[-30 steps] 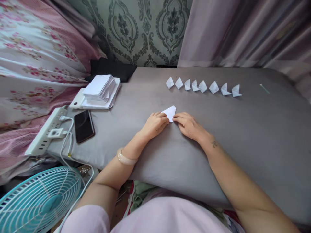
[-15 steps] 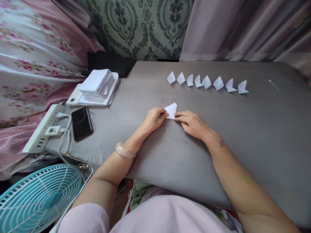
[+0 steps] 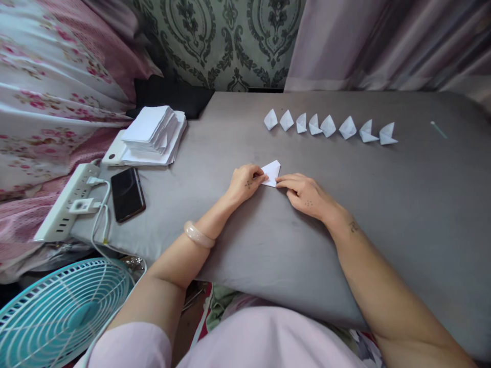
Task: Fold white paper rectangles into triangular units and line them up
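Observation:
A small folded sheet of white paper (image 3: 272, 170) lies on the grey cloth surface, its pointed end toward the upper right. My left hand (image 3: 246, 183) grips its left side, thumb on top and fingers curled. At the lower right edge, the fingertips of my right hand (image 3: 303, 193) hold the paper, the fingers fairly straight and close together. The underside of the paper is hidden. Beyond my hands stands a row of several folded white paper pieces with pointed tips, among them one at the right end (image 3: 387, 134) and one at the left end (image 3: 270, 120).
A stack of white paper (image 3: 148, 134) sits at the back left, with a black phone (image 3: 128, 194) in front of it. A white power strip (image 3: 65, 204) with cables runs along the left edge. Below is a blue fan (image 3: 72, 312). A cotton swab-like stick (image 3: 439, 130) lies far right.
The view has shifted slightly. Both hands stay on the folded paper in nearly the same pose, and the row of folded pieces stands as before.

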### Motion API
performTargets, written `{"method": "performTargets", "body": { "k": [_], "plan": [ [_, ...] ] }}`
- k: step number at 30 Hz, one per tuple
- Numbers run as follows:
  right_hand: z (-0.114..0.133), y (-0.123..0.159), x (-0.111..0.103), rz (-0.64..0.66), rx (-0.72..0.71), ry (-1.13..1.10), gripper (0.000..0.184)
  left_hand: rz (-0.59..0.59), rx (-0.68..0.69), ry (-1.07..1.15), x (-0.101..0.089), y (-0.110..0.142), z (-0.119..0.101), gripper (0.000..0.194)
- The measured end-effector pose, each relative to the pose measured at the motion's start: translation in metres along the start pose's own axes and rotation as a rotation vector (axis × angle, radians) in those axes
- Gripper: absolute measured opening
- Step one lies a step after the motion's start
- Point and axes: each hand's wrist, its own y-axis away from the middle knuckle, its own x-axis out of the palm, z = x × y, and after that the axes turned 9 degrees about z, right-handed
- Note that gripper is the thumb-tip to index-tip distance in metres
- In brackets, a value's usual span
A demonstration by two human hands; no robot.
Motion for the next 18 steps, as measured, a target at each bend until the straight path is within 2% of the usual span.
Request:
{"method": "performTargets", "body": {
  "k": [4, 9, 18],
  "plan": [
    [0.0007, 0.0009, -0.0007, -0.014, 0.087, -0.014, 0.048, 0.019, 0.009, -0.007, -0.0010, -0.0010, -0.0002, 0.016],
    [0.0006, 0.0015, -0.0032, 0.014, -0.038, 0.001, 0.051, 0.033, 0.027, -0.021, -0.0025, -0.0011, -0.0003, 0.017],
    [0.0056, 0.0010, -0.0052, 0.089, -0.026, 0.098, 0.046, 0.018, -0.002, -0.078, -0.0010, -0.0012, 0.0006, 0.016]
  ]
}}
